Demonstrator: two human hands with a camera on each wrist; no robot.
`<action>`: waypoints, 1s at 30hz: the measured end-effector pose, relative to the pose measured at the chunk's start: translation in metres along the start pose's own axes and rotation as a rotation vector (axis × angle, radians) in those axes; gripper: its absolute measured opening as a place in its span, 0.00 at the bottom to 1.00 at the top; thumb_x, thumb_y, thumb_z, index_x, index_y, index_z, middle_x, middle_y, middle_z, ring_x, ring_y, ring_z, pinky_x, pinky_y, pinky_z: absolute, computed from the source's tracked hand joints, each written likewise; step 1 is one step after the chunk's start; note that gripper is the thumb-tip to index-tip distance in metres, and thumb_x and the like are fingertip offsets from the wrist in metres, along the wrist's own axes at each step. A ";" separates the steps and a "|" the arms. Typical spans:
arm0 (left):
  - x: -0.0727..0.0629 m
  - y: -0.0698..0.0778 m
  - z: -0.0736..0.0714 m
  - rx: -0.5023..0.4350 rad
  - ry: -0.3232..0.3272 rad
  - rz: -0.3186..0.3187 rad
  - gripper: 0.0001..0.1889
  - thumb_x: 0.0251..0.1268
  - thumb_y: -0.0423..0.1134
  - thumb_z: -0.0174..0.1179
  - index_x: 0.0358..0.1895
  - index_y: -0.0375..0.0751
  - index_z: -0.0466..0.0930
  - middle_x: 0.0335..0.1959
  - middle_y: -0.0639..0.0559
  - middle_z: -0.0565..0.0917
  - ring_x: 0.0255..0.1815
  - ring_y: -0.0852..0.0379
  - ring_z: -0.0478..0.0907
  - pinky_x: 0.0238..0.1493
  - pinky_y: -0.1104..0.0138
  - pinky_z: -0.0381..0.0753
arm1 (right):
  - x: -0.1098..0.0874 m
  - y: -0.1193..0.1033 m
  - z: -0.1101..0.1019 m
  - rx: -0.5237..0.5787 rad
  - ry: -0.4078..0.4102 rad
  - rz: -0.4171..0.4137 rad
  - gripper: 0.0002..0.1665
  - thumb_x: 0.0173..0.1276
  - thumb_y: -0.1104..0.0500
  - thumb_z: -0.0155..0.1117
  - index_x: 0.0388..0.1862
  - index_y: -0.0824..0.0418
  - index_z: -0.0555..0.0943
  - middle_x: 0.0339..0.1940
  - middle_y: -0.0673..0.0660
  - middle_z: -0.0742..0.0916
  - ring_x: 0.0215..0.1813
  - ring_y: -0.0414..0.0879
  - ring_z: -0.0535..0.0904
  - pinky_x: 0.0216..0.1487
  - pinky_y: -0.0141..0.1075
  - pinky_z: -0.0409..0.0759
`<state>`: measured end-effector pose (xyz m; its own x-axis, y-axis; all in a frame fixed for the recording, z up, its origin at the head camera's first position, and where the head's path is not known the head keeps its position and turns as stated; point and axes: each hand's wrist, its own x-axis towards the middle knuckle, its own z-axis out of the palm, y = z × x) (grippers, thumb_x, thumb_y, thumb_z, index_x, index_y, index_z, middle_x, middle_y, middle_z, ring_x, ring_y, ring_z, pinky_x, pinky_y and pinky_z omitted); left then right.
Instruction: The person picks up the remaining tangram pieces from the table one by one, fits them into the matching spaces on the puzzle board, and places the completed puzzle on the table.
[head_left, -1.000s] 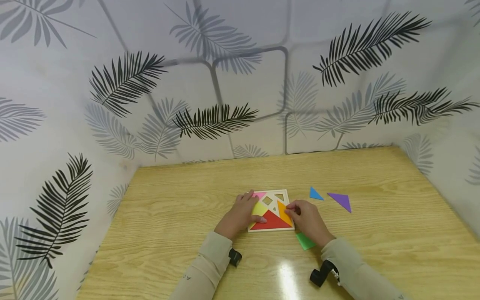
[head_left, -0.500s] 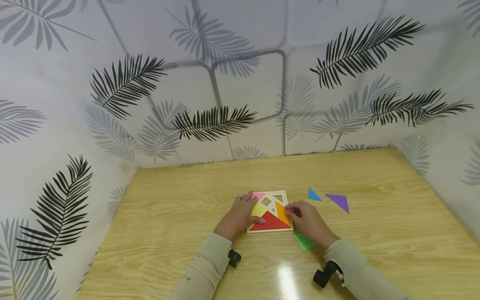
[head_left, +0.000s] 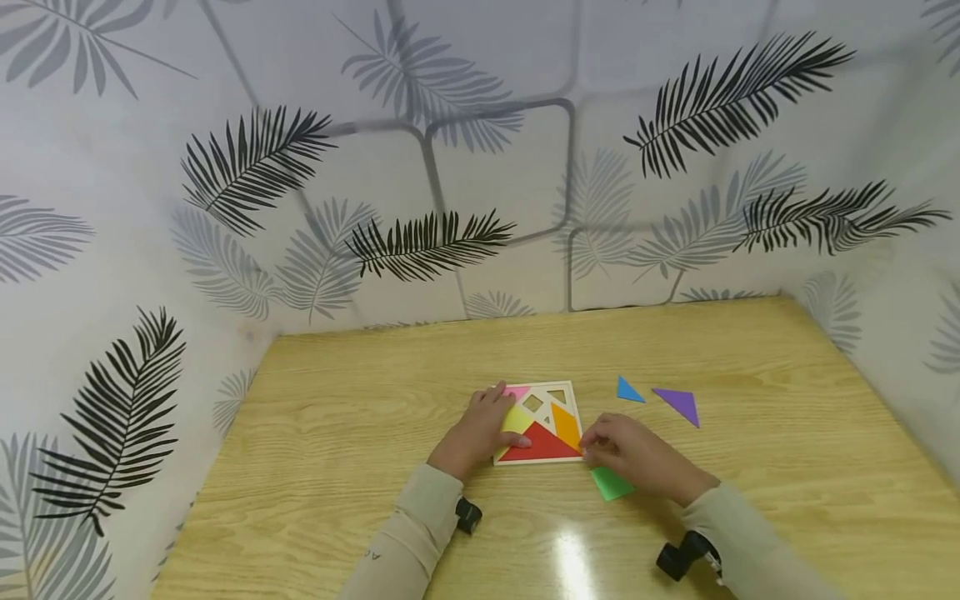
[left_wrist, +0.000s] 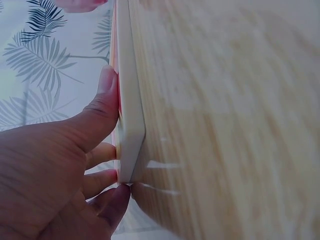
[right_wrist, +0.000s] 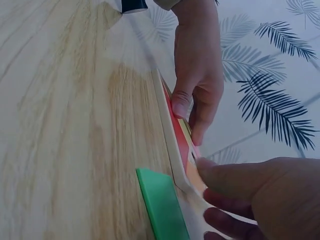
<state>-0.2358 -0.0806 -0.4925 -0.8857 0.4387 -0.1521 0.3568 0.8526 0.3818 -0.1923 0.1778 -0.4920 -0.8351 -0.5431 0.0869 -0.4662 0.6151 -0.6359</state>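
A white tangram board [head_left: 547, 408] lies on the table with a red triangle [head_left: 540, 444], a yellow piece [head_left: 517, 419], a pink piece [head_left: 517, 391] and an orange parallelogram [head_left: 565, 427] in it. My left hand [head_left: 480, 427] holds the board at its left side, thumb on top over the red, other fingers at the edge in the left wrist view. By the lower right corner is my right hand [head_left: 633, 454], its fingertips right at the orange tip, thumb and fingers apart in the right wrist view. Just below it lies a green piece [right_wrist: 162, 205], partly hidden in the head view.
Right of the board, a blue triangle [head_left: 628, 390] and a purple triangle [head_left: 680, 406] lie flat on the wooden table [head_left: 375, 383]. A leaf-patterned curtain [head_left: 480, 183] surrounds the back and sides. Each wrist carries a black camera [head_left: 468, 517].
My right hand has slid toward me along the board's right edge, from the orange parallelogram's middle to its lower tip. The left hand and the pieces stay put.
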 end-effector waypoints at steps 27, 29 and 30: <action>-0.001 -0.001 -0.001 0.015 0.005 0.011 0.44 0.53 0.60 0.60 0.70 0.40 0.59 0.73 0.45 0.51 0.70 0.44 0.51 0.64 0.58 0.61 | -0.027 0.007 -0.013 -0.102 -0.145 -0.055 0.19 0.52 0.51 0.72 0.41 0.55 0.78 0.39 0.46 0.76 0.42 0.43 0.68 0.45 0.38 0.72; -0.001 -0.002 0.000 0.014 0.004 0.014 0.44 0.53 0.60 0.60 0.70 0.40 0.59 0.73 0.45 0.51 0.69 0.44 0.51 0.64 0.58 0.62 | -0.026 0.006 -0.011 -0.092 -0.148 -0.025 0.19 0.53 0.52 0.72 0.40 0.55 0.77 0.38 0.46 0.75 0.41 0.43 0.67 0.43 0.36 0.72; 0.000 -0.002 0.001 0.015 0.005 0.016 0.44 0.53 0.60 0.60 0.70 0.40 0.59 0.73 0.45 0.51 0.69 0.44 0.51 0.64 0.58 0.62 | -0.026 0.007 -0.011 -0.091 -0.147 -0.015 0.17 0.53 0.52 0.72 0.38 0.55 0.77 0.37 0.46 0.75 0.41 0.43 0.67 0.42 0.36 0.71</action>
<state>-0.2360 -0.0822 -0.4941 -0.8813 0.4508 -0.1416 0.3751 0.8497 0.3706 -0.1770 0.2019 -0.4902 -0.7792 -0.6264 -0.0220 -0.5084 0.6522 -0.5624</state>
